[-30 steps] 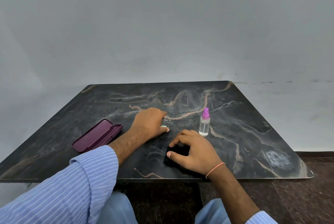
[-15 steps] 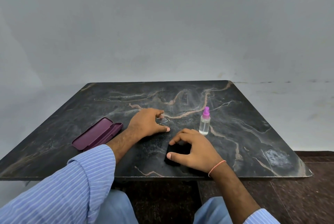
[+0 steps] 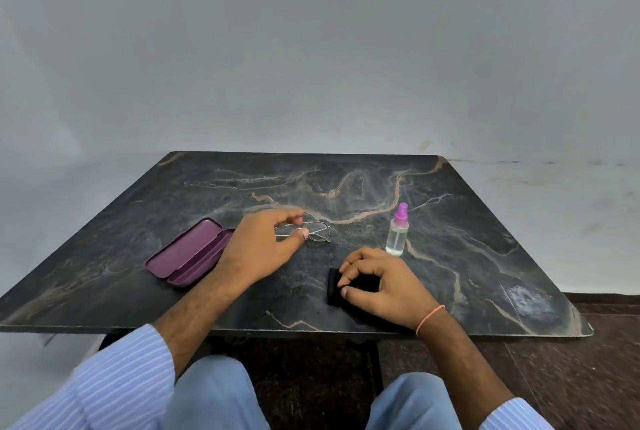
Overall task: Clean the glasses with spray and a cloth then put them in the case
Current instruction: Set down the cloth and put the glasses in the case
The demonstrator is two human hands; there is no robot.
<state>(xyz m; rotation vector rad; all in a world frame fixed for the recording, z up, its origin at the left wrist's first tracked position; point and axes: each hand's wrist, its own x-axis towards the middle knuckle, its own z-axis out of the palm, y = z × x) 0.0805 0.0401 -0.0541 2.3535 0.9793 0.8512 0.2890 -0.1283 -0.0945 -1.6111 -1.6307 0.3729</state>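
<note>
Glasses (image 3: 317, 231) are thin wire-framed ones, sitting around the middle of the dark marbled bench (image 3: 485, 256), right at the fingertips of the left hand (image 3: 258, 246). That hand has its thumb and fingers pinched on the near-left part of the frame, so it's gripping them, though the fingers are a bit motion-blurred and I can't tell if the frame is flat on the bench or lifted slightly. Most of the frame pokes out to the right of the thumb. Just left of that hand, the purple case (image 3: 188, 253) lies open on the bench, lid folded back, with the wrist close beside its right end. The right hand (image 3: 381, 285) is nearer the front edge, curled with fingertips and thumb closing on a black cloth (image 3: 333, 287), which sits under and to the left of the fingers; looks like a grip on it. A clear spray bottle (image 3: 397, 233) with a pink-purple top stands upright just beyond the right hand, off to the right of the glasses and not touching them. Blue striped sleeves (image 3: 117, 384) are rolled back on both forearms.
</note>
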